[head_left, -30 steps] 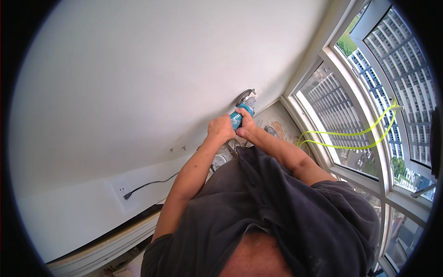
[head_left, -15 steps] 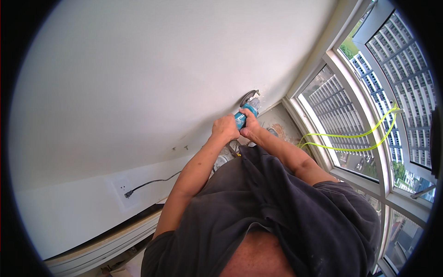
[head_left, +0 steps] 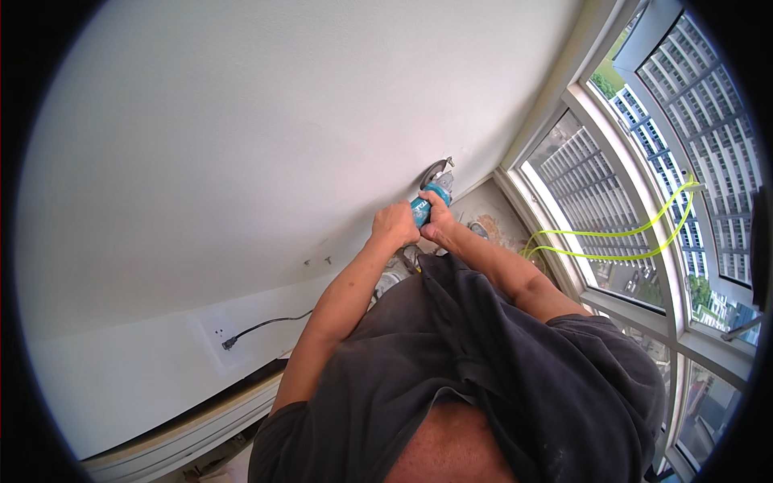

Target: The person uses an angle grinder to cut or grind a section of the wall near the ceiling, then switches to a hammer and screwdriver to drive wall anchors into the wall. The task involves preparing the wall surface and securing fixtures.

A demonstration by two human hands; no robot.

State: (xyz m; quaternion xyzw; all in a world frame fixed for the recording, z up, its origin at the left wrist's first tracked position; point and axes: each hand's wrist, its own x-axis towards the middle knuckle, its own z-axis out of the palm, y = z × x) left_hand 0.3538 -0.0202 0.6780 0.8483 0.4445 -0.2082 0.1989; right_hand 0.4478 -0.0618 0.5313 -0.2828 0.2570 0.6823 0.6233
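Observation:
Both my hands grip a teal angle grinder (head_left: 422, 211) held close against the white wall (head_left: 241, 145). My left hand (head_left: 394, 224) is wrapped round the rear of its body, while my right hand (head_left: 437, 220) closes on it from the other side, nearer the head. A dark guard (head_left: 436, 171) sits at the grinder's far end, by a small chipped hole (head_left: 450, 163) in the wall. Whether the disc touches the wall I cannot tell.
A black plug and cable (head_left: 250, 328) lead from a wall plate at left toward my body. Debris (head_left: 485, 227) lies on the floor in the corner. At right, a yellow-green strap (head_left: 612, 235) hangs from the window frame (head_left: 632, 177), beyond which tall buildings show.
The view has shifted very slightly. My hands keep the same hold on the grinder, which stays at nearly the same spot by the wall.

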